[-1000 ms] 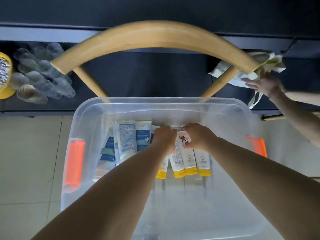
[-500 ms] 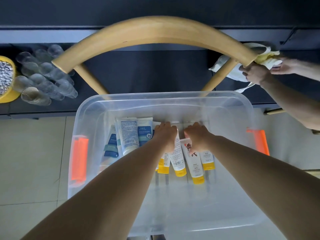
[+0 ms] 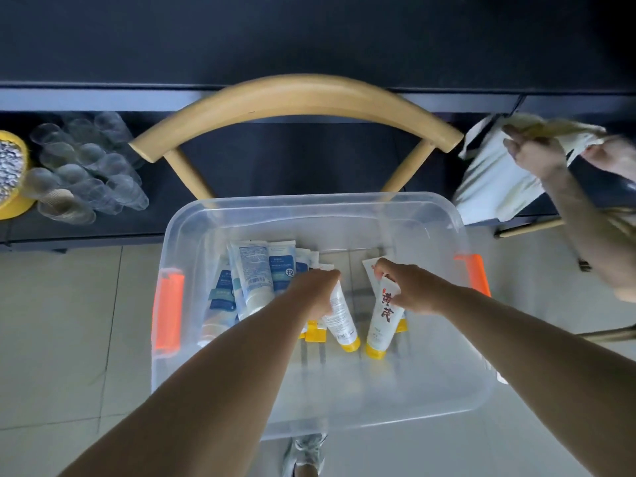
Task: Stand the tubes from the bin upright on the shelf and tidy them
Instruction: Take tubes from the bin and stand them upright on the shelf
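Observation:
A clear plastic bin (image 3: 475,380) with orange latches rests on a wooden chair. Inside lie several blue-and-white tubes (image 3: 253,273) at the left and white tubes with yellow caps in the middle. My left hand (image 3: 315,292) is closed around a white yellow-capped tube (image 3: 340,316). Beside it, my right hand (image 3: 411,289) grips another white tube with red and black lettering (image 3: 382,321), its cap pointing toward me. More yellow caps (image 3: 315,333) show under my left wrist. The dark shelf (image 3: 292,160) runs behind the chair.
The chair's curved wooden back (image 3: 296,98) arches between bin and shelf. Clear plastic cups (image 3: 86,166) and a yellow bowl (image 3: 13,201) sit on the shelf at left. At right, another person's hands (image 3: 537,153) handle a white cloth bag (image 3: 495,191). Tiled floor surrounds the chair.
Both my hands have closed on tubes and drawn apart; the right one has lifted the lettered tube to the right. The other person has raised the cloth bag.

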### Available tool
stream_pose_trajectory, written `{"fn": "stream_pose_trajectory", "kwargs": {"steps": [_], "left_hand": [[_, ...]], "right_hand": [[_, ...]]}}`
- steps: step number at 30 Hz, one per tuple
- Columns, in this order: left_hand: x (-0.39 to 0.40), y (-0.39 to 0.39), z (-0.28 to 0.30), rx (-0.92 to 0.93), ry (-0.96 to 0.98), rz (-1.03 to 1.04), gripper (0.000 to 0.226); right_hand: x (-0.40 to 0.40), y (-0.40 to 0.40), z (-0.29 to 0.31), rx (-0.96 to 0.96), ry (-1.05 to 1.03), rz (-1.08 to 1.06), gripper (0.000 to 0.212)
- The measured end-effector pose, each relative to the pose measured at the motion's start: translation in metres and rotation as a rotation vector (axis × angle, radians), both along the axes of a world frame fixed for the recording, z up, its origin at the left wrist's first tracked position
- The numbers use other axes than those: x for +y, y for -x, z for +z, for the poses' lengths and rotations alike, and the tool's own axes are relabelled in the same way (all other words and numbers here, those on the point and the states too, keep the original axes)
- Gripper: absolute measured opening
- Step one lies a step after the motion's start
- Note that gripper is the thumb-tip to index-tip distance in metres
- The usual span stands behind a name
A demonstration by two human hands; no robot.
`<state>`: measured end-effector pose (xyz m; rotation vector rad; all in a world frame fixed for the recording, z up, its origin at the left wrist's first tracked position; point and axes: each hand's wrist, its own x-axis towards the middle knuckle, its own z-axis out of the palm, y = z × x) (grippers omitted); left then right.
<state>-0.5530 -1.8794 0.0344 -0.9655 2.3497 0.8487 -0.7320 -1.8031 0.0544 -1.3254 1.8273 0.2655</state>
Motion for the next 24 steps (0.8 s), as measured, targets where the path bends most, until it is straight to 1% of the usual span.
{"fn": "stream_pose_trajectory", "kwargs": {"steps": [4,7,9,13,16,20,24], "left_hand": [[0.005,-0.006,0.005,0.021,0.011,0.008,0.042],[0.009,-0.011,0.009,0.036,0.017,0.037,0.037],[0.011,-0.014,0.014,0.035,0.030,0.057,0.035],[0.016,-0.018,0.024,0.057,0.049,0.057,0.026],[0.016,-0.023,0.035,0.108,0.037,0.089,0.023],[0.010,-0.033,0.059,0.182,0.043,0.153,0.020],[0.002,-0.051,0.098,0.212,0.074,0.147,0.018]], "right_hand": [[0.005,-0.003,0.000,-0.005,0.007,0.018,0.030],[0.001,-0.006,0.008,-0.012,-0.049,0.090,0.042],[0.000,-0.010,0.015,0.004,-0.065,0.189,0.043],[0.004,-0.012,0.015,0.135,0.008,0.284,0.033],[0.009,-0.017,0.023,0.209,0.002,0.361,0.025],[0.020,-0.026,0.041,0.288,0.004,0.413,0.027],[0.030,-0.028,0.080,0.360,0.131,0.452,0.026]]}}
